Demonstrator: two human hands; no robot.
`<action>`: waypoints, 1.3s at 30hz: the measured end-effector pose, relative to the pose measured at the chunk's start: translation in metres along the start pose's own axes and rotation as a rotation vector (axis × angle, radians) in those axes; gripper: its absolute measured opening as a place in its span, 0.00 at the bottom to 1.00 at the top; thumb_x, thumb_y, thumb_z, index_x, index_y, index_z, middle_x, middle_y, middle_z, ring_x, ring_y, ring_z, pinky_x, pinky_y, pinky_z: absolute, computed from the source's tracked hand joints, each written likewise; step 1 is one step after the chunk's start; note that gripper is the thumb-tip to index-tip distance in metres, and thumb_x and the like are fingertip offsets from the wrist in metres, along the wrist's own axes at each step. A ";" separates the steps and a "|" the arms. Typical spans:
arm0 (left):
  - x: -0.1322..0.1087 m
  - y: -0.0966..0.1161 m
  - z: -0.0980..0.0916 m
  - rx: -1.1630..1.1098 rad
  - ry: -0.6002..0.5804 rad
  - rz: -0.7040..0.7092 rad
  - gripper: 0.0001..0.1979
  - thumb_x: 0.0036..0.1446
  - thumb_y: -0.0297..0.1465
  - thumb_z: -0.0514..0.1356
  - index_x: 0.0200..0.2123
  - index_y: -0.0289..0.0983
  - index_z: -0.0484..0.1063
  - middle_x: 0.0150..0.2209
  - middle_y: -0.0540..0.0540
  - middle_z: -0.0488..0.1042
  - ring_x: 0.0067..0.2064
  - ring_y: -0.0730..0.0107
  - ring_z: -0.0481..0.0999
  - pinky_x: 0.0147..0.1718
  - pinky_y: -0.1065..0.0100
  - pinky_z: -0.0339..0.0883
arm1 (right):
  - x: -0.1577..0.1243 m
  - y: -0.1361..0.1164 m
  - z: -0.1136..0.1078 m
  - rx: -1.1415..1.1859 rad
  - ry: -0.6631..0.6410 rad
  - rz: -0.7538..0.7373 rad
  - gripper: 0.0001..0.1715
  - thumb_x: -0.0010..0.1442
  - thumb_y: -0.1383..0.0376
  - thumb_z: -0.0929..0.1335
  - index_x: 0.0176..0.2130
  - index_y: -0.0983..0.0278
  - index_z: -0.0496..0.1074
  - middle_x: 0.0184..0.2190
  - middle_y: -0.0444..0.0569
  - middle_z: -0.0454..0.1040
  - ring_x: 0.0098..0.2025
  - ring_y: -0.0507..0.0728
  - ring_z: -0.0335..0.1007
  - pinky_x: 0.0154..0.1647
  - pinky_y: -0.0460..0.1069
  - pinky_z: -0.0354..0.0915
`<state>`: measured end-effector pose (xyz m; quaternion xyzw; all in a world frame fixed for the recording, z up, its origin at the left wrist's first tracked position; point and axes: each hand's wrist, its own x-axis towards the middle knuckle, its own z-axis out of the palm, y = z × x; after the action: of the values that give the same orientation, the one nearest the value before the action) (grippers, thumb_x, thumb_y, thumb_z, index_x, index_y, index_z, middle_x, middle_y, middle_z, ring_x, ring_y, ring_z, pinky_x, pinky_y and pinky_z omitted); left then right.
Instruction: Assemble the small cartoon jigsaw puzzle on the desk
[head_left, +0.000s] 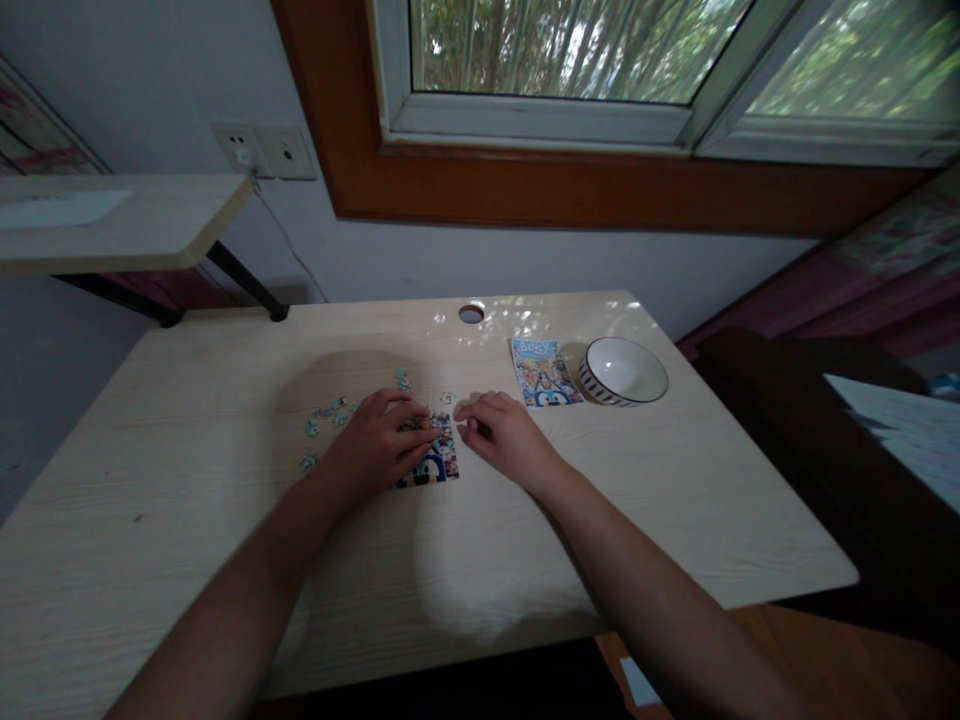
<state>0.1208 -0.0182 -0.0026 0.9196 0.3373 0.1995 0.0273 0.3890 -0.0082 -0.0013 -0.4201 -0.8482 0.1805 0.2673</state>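
Observation:
A partly assembled jigsaw puzzle (442, 462) with a blue cartoon face lies flat on the pale desk. My left hand (386, 440) rests over its left and middle part with the fingers stretched out and apart, hiding much of it. Beside the puzzle's upper right edge is my right hand (499, 430), fingers curled in towards the thumb. Whatever may be between those fingertips is too small to make out. A loose puzzle piece (448, 397) lies just above the puzzle, between both hands. More loose pieces (337, 408) are scattered left of my left hand, and a few (403, 378) lie above it.
A printed picture sheet (544, 372) with matching cartoon art lies right of my right hand. Next to it stands a white bowl (626, 370) with a striped outside. The desk (675, 520) has a round cable hole (471, 314) at the back; a raised shelf (150, 240) stands at left.

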 end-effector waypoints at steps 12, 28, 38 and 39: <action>0.001 0.001 0.000 -0.019 -0.008 -0.007 0.15 0.68 0.33 0.63 0.57 0.49 0.80 0.57 0.44 0.77 0.62 0.50 0.67 0.62 0.43 0.63 | 0.000 -0.001 0.000 -0.004 0.006 0.003 0.09 0.66 0.71 0.71 0.45 0.59 0.78 0.34 0.48 0.76 0.41 0.59 0.71 0.47 0.53 0.64; 0.001 0.003 -0.001 -0.049 0.000 0.002 0.15 0.68 0.33 0.63 0.56 0.50 0.80 0.58 0.45 0.76 0.63 0.50 0.66 0.63 0.44 0.63 | 0.002 -0.001 -0.002 0.004 -0.007 0.005 0.08 0.65 0.71 0.72 0.44 0.60 0.78 0.34 0.47 0.76 0.41 0.58 0.71 0.48 0.53 0.64; 0.004 0.003 -0.006 -0.053 0.140 -0.032 0.08 0.68 0.30 0.63 0.46 0.41 0.83 0.49 0.43 0.81 0.56 0.53 0.71 0.58 0.48 0.68 | 0.001 -0.002 -0.002 -0.005 -0.014 0.001 0.09 0.64 0.72 0.72 0.45 0.61 0.78 0.35 0.47 0.77 0.41 0.58 0.71 0.48 0.52 0.64; 0.004 0.003 -0.007 -0.046 0.147 -0.039 0.08 0.68 0.30 0.63 0.46 0.41 0.83 0.49 0.44 0.81 0.55 0.53 0.71 0.57 0.48 0.69 | 0.001 -0.002 -0.002 -0.007 -0.013 0.001 0.09 0.64 0.72 0.72 0.45 0.60 0.78 0.35 0.47 0.77 0.41 0.58 0.71 0.48 0.52 0.64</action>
<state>0.1230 -0.0185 0.0058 0.8949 0.3515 0.2735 0.0276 0.3883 -0.0081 0.0011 -0.4201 -0.8504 0.1805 0.2602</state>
